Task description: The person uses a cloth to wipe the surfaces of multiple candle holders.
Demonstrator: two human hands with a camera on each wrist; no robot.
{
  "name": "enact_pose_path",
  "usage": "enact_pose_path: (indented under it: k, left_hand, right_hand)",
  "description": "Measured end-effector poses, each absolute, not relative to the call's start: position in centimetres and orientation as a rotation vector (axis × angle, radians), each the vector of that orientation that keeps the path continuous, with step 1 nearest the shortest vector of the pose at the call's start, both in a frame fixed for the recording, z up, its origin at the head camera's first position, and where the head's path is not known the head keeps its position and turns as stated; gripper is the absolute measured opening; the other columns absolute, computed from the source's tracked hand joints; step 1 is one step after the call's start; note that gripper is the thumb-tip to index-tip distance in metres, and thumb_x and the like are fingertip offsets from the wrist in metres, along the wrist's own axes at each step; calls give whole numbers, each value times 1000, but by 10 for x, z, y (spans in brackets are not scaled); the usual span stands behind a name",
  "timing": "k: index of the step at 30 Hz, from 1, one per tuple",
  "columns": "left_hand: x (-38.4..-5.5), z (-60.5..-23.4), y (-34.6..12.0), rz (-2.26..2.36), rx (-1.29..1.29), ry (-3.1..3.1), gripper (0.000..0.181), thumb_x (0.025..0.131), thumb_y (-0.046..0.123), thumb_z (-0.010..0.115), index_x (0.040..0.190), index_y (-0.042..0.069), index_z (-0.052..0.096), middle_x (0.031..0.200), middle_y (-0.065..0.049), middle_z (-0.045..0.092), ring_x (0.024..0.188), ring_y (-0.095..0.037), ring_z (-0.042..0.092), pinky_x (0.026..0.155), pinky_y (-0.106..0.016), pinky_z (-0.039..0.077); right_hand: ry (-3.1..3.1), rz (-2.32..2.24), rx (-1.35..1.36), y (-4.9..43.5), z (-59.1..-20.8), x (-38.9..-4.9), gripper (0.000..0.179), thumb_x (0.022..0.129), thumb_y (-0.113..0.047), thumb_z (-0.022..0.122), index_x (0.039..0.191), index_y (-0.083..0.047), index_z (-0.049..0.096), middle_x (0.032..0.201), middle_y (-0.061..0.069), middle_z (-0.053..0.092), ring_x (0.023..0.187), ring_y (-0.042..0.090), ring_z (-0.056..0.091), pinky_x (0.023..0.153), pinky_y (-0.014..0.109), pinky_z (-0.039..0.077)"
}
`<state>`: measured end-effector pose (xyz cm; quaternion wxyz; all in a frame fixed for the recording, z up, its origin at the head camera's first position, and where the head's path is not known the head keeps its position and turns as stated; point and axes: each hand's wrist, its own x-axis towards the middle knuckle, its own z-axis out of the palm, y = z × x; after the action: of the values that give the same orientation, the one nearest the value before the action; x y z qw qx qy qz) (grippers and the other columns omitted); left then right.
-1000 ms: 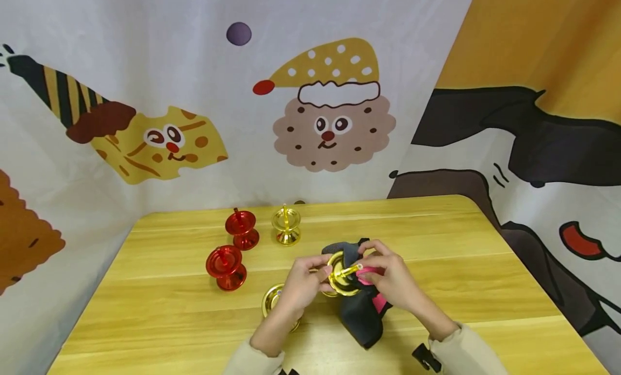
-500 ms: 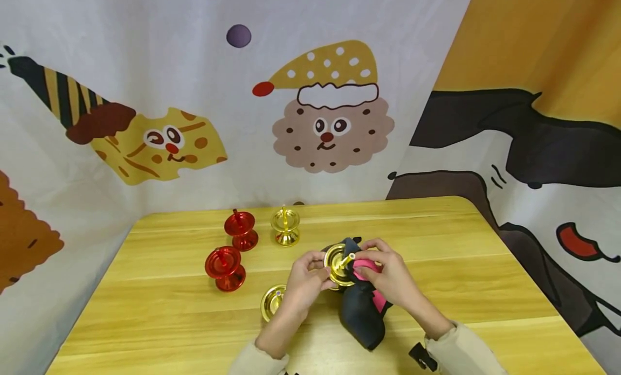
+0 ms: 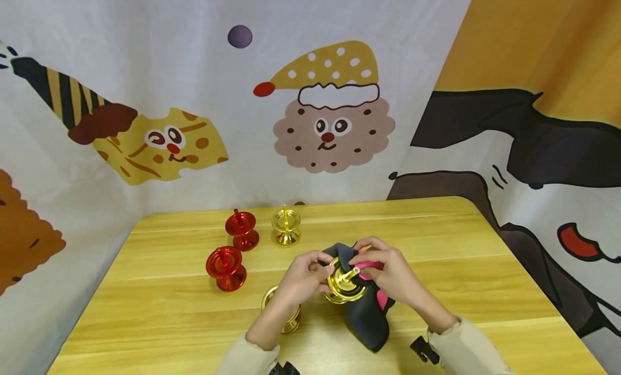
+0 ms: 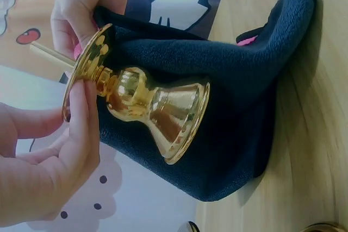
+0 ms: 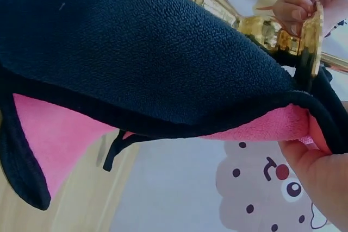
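Observation:
My left hand [image 3: 302, 280] pinches the rim of a gold candle holder [image 4: 130, 93], thumb on one side of the dish and fingers on the other. The holder is tilted and raised off the table, its spike leaning to the right. With my right hand [image 3: 395, 270] I grip a two-sided cloth [image 3: 367, 324], dark grey outside and pink inside with black edging. The cloth meets the dish at its right side, and its loose part hangs below. In the right wrist view, fleece [image 5: 136, 52] hides part of the holder's stem and foot.
Two red candle holders [image 3: 226, 262] stand on the wooden table [image 3: 160, 321] at the left. One gold holder [image 3: 286, 224] stands at the back, and another [image 3: 292, 325] is partly hidden behind my left forearm. A black clip [image 3: 425, 349] is beside my right sleeve. Behind hangs a printed curtain [image 3: 194, 51].
The candle holder has shifted slightly in my left hand, and its dish now sits a little lower. My right fingers have moved the cloth along the dish's upper right edge.

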<state>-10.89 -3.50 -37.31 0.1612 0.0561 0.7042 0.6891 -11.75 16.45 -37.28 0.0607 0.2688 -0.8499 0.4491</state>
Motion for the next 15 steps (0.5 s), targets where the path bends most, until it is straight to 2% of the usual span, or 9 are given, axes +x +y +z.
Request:
enact_pose_path:
  k: [9,15]
  left_hand:
    - [-108,-371,-32,2148,5,1881,13,88,-5,52,98,-13,49,83,-13,50,66,-16,58,67,-30,56]
    - [-107,-371,-33,2180,25,1838,18,86,-7,51,102,-14,46,93,-17,48,69,-18,60,68,-31,56]
  right_hand:
    - [-2624,1307,648,163,-371,-115,26,72,10,70,94,-4,68,102,9,54,85,22,56,64,21,53]
    - [-2604,1342,643,160,-377,-112,23,72,10,70,91,-3,67,101,10,54,87,23,56,62,21,53]
